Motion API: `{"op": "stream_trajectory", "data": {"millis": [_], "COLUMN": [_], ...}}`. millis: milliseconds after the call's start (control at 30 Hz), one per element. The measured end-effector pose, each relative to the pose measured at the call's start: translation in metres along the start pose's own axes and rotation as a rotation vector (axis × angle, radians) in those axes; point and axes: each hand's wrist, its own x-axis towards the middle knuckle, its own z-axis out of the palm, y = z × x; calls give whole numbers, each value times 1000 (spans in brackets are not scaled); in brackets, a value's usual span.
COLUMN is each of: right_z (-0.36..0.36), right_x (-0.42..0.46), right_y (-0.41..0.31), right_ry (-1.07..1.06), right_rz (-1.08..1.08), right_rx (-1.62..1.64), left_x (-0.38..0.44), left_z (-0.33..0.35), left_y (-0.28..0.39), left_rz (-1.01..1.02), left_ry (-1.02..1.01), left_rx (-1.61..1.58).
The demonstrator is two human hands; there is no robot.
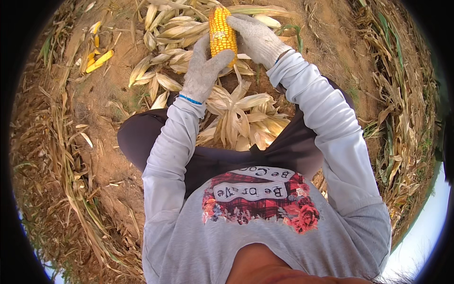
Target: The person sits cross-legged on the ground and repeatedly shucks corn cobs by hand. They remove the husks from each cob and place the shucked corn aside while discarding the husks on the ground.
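Observation:
Between my gloved hands is a bare yellow ear of corn (222, 35), upright in the view with its kernels showing. My left hand (204, 69), in a pale knit glove with a blue cuff edge, grips its lower part, thumb across the front. At its upper right side, my right hand (253, 33) in a matching glove touches the ear; some of those fingers are hidden behind it. Below the ear, peeled dry husks (230, 110) spread between my bent legs. More pale husks (181, 32) are heaped behind my left hand.
Several bare yellow ears (100, 61) lie on the soil at the upper left. A row of dry corn stalks (67, 177) runs along the left, another stalk row (393, 135) along the right. A pale husk-covered ear (267, 21) lies beyond my right hand.

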Motion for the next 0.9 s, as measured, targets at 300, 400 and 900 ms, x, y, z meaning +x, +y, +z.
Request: {"op": "stream_trajectory", "data": {"millis": [300, 400, 900], "right_z": [11, 19, 19], "right_x": [-8, -14, 9], "right_y": [-33, -73, -33], "right_ry": [-152, -508, -305], "right_rz": [-17, 363, -497], "right_rx": [-269, -372, -883], "left_x": [9, 11, -42], "left_z": [-33, -43, -12], "left_y": [-4, -3, -145], "left_rz": [-150, -147, -790], "left_ry": [22, 160, 296], "left_rx": [-852, -872, -459]}}
